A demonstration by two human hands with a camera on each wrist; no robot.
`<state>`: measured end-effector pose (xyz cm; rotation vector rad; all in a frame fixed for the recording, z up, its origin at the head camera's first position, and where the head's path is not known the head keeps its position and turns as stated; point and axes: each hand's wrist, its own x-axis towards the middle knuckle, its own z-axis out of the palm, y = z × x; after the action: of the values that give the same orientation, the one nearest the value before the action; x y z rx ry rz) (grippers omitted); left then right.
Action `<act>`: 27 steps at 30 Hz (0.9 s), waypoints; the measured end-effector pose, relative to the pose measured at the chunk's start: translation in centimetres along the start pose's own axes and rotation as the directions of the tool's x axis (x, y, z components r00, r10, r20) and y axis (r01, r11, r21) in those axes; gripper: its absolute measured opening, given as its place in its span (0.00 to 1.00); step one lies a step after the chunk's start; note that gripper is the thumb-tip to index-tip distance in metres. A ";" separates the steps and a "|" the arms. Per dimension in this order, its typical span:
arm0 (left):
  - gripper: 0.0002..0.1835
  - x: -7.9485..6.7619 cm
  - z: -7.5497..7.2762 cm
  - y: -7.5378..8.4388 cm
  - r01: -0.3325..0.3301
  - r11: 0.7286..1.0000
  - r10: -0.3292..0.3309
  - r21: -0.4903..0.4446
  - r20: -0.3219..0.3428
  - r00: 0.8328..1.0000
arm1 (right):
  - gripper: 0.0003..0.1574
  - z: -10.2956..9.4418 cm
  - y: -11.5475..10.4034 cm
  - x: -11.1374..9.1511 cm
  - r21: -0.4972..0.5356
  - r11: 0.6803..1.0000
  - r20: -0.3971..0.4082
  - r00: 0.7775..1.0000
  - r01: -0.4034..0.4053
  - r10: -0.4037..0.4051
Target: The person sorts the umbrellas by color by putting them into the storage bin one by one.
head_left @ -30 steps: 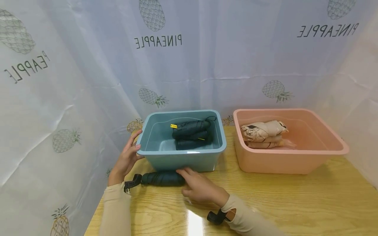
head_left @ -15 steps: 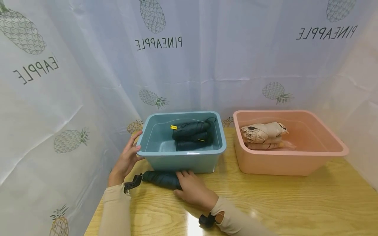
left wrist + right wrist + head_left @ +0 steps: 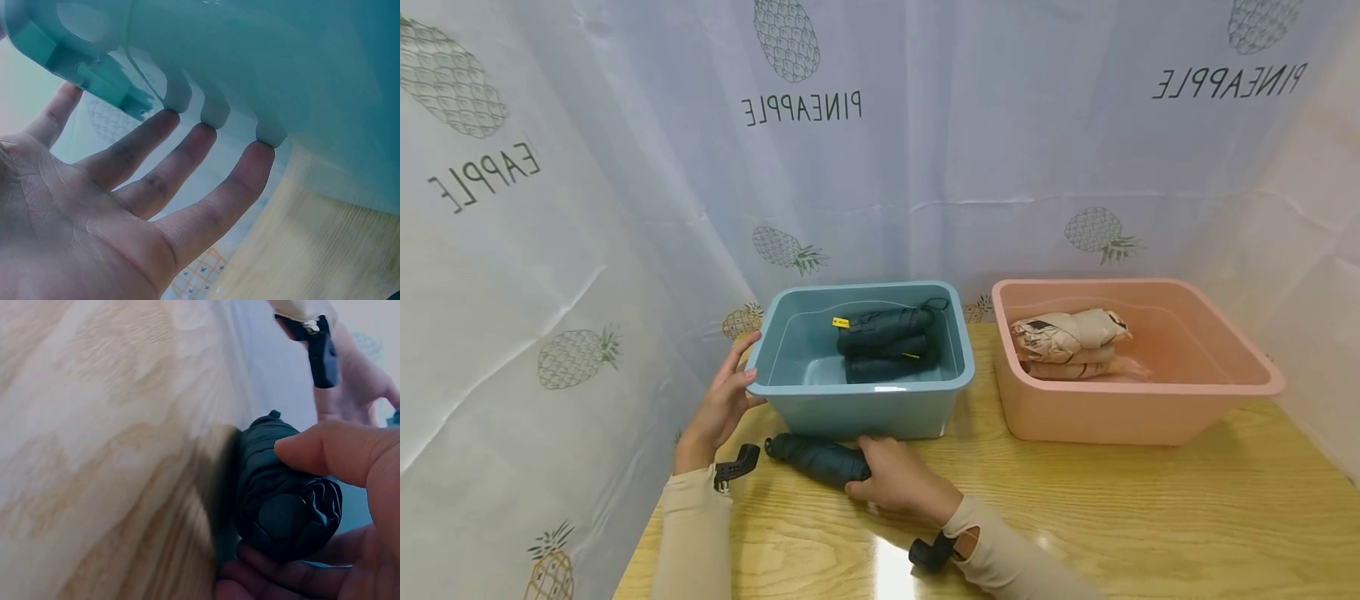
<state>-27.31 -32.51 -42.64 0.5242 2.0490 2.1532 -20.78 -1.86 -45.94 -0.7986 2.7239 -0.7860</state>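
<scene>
A dark green folded umbrella (image 3: pixel 816 460) lies slantwise at the near side of the blue bin (image 3: pixel 857 417). My right hand (image 3: pixel 902 482) grips its right end, with the thumb on one side and fingers curled round the other, as the right wrist view shows on the umbrella (image 3: pixel 281 494). My left hand (image 3: pixel 721 408) rests against the bin's left end. In the left wrist view, the nearly straight fingers (image 3: pixel 219 200) touch the bin wall with their tips. Inside the bin lie several dark folded umbrellas (image 3: pixel 883 329), one with a yellow tag.
A pink bin (image 3: pixel 1097 412) stands to the right, holding beige folded umbrellas (image 3: pixel 1067 333) at its left end. Both bins sit on a wooden table (image 3: pixel 1075 500). A pineapple-print curtain (image 3: pixel 895 167) hangs behind and along the left side.
My right hand has closed round the right end of the umbrella, which has swung toward me, away from the bin. The left hand stays at the bin's left end.
</scene>
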 end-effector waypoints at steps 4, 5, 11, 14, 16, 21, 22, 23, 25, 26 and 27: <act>0.34 0.0 0.0 0.1 -0.002 1.000 0.002 0.004 -0.001 1.000 | 0.33 -1.0 -0.2 -0.2 0.071 0.997 0.034 0.999 -0.032 0.030; 0.34 0.0 0.0 0.1 -0.004 1.000 0.004 0.005 -0.001 1.000 | 0.34 -1.3 -0.2 -0.3 0.076 0.997 0.034 0.999 -0.030 0.028; 0.34 0.0 0.0 0.0 -0.009 1.000 0.009 0.005 -0.006 1.000 | 0.19 -3.0 -0.4 -0.6 0.073 0.997 -0.024 1.000 -0.006 0.007; 0.34 -0.1 0.0 -0.1 -0.002 1.000 0.002 0.005 -0.011 1.000 | 0.15 -3.9 -0.6 -1.0 0.046 0.999 -0.067 0.998 -0.010 0.013; 0.35 -0.1 0.0 -0.1 0.003 1.000 -0.003 0.005 -0.012 1.000 | 0.16 -4.4 -0.9 -1.4 0.016 1.000 -0.082 0.997 -0.011 0.012; 0.34 0.0 0.0 0.0 0.002 1.000 -0.002 0.010 -0.013 1.000 | 0.22 -5.1 -1.5 -2.0 0.011 1.000 -0.069 0.998 -0.005 0.006; 0.34 0.0 0.0 0.0 0.000 1.000 0.000 0.012 -0.013 1.000 | 0.21 -5.2 -1.5 -2.0 0.029 1.000 -0.065 0.998 -0.008 0.010; 0.34 0.0 0.0 0.0 -0.001 1.000 0.001 0.013 -0.013 1.000 | 0.20 -5.2 -1.6 -2.0 0.060 0.998 -0.065 0.998 -0.010 0.013; 0.34 0.0 0.0 0.0 0.000 1.000 0.000 0.014 -0.014 1.000 | 0.17 -5.1 -1.5 -1.9 0.122 0.992 -0.071 0.997 -0.011 0.020; 0.35 0.0 0.0 0.0 0.001 1.000 0.000 0.014 -0.015 1.000 | 0.16 -5.1 -1.5 -1.8 0.148 0.989 -0.076 0.997 -0.012 0.024; 0.35 0.0 0.1 0.0 0.002 1.000 -0.002 0.014 -0.015 1.000 | 0.16 -5.1 -1.4 -1.8 0.172 0.985 -0.084 0.996 -0.013 0.028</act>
<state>-27.32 -32.45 -42.58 0.5092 2.0729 2.1490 -20.31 0.32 -40.86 -0.7144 2.6865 -1.0571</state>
